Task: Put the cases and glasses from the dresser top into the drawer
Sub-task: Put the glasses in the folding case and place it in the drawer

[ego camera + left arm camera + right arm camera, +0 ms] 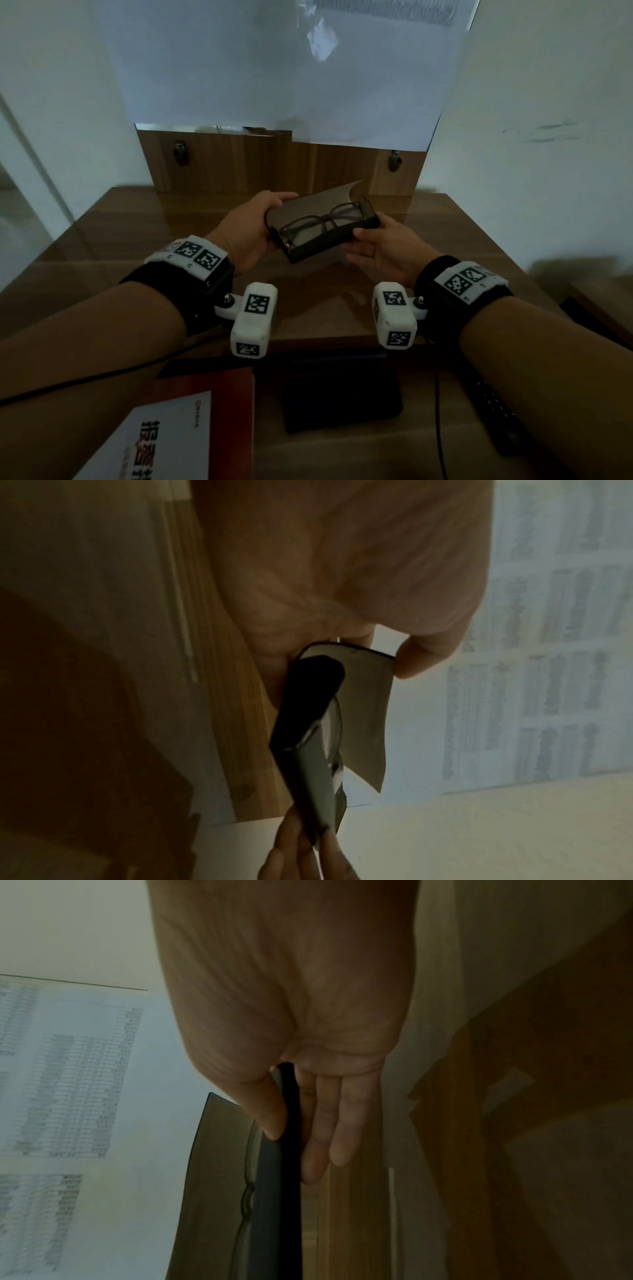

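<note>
Both hands hold an open black glasses case (322, 246) just above the wooden dresser top (137, 240). Dark-framed glasses (322, 222) lie folded inside it, and the grey-lined lid (318, 202) stands open toward the wall. My left hand (260, 222) grips the case's left end, its thumb on the lid edge. My right hand (363, 245) pinches the right end, thumb on the front rim and fingers underneath. The left wrist view shows the case (301, 710) end-on and its lid (366, 696). In the right wrist view the thumb and fingers (322, 1123) clamp the case (291, 1177).
Below the dresser's front edge is an open drawer (267, 452). In it lie a closed dark case (342, 394), a red and white booklet (178, 435) at the left and a long dark object (493, 407) at the right. Paper sheets (274, 68) cover the wall behind.
</note>
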A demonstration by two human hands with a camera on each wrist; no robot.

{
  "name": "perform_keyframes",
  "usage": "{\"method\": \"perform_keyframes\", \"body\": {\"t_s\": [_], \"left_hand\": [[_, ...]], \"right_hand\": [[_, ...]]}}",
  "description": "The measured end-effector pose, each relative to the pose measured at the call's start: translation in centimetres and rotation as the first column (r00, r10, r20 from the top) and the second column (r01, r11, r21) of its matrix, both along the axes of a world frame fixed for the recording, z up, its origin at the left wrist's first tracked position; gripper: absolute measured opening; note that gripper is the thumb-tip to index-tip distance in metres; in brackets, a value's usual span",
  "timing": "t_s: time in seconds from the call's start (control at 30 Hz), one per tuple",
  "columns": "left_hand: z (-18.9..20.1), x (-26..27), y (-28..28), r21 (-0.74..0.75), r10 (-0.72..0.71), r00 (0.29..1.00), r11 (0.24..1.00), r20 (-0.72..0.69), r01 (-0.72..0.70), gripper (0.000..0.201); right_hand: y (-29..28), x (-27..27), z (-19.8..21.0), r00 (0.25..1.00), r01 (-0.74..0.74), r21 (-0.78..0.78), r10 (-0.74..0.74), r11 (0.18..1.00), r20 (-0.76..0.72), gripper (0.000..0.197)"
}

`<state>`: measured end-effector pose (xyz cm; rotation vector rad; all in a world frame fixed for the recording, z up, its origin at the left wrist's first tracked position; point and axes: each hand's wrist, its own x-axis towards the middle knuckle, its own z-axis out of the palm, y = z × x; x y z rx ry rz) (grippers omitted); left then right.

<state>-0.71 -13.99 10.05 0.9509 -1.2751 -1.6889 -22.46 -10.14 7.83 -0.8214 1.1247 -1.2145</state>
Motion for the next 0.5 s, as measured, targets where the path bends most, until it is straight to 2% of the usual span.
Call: {"method": "perform_keyframes", "body": {"t_s": [0.13,0.33,0.5], "left_hand": [[0.2,-0.3,0.3,-0.115,-0.015,0.994,0.993,0.110,0.028,0.033],[-0.5,0.2,0.7,-0.287,-0.063,0.954,0.946,0.292,0.151,0.035],[-0.3,0.4,1.1,-0.379,-0.023,0.909,0.905,0.415,0.196,0.054]], "right_hand": [[0.1,-0.3,0.0,1.000,0.004,0.000,-0.004,1.000,0.006,0.027],[0.2,-0.5,-0.3,1.000,0.009,0.004,-0.009,1.000,0.017,0.035],[0.1,-0.5,-0.4,0.999,0.015,0.028,-0.016,1.000,0.040,0.040]]}}
